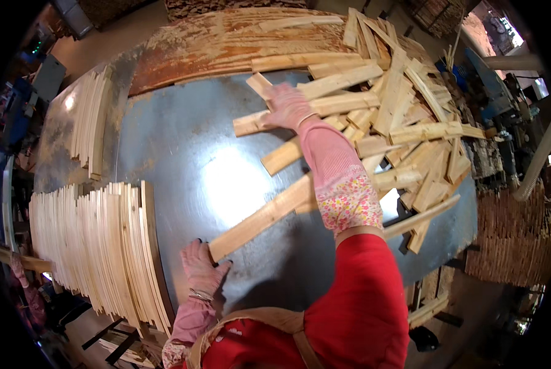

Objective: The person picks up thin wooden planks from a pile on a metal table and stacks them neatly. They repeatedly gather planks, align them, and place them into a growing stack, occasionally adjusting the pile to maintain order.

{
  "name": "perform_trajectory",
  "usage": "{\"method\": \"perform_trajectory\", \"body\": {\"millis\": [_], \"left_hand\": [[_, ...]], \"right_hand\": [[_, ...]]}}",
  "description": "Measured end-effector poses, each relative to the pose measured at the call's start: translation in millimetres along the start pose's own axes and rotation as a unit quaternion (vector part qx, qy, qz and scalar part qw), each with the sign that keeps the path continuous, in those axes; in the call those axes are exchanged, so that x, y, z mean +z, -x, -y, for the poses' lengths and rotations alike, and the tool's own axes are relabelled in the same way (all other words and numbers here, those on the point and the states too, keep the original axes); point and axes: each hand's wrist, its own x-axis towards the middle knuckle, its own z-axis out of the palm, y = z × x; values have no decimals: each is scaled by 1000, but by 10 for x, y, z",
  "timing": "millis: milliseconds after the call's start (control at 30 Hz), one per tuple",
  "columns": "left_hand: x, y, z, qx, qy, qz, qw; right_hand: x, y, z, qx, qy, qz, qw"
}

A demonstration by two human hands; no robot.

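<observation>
At the lower left of the metal tabletop, my left hand (204,269) wears a pinkish glove, with thumb and fingers apart. It is at the near end of a long wooden board (260,219) lying aslant. Farther off, my right hand (286,107), gloved too, reaches over the boards at the left edge of a loose pile (404,117). Motion blurs its fingers, so its grip cannot be made out. Under or beside it are a short tilted strip (259,85) and a flat wooden board (249,125). Another board (281,157) lies just nearer.
A row of thin wooden strips (94,240) stands packed at the left table edge. Behind it lies a smaller strip bundle (91,123). A sawdust-covered brown sheet (195,49) spans the far side. Stacked wood (512,240) stands beyond the right table edge.
</observation>
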Motion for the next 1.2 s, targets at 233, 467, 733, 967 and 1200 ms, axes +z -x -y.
{"method": "perform_trajectory", "body": {"millis": [233, 467, 733, 967, 1200], "left_hand": [[-6, 22, -374, 74, 54, 42, 995], [-413, 1684, 749, 57, 54, -35, 996], [-74, 2006, 1051, -234, 66, -85, 966], [61, 1943, 1623, -104, -159, -284, 940], [144, 954, 609, -62, 578, 173, 795]], "right_hand": [[657, -45, -501, 114, 118, 49, 985], [533, 1685, -40, -73, 58, 67, 993], [753, 3871, 880, 73, 3, -32, 997], [803, 4228, 1529, 359, -236, -153, 890], [745, 4242, 3306, 179, -418, 6, 890]]}}
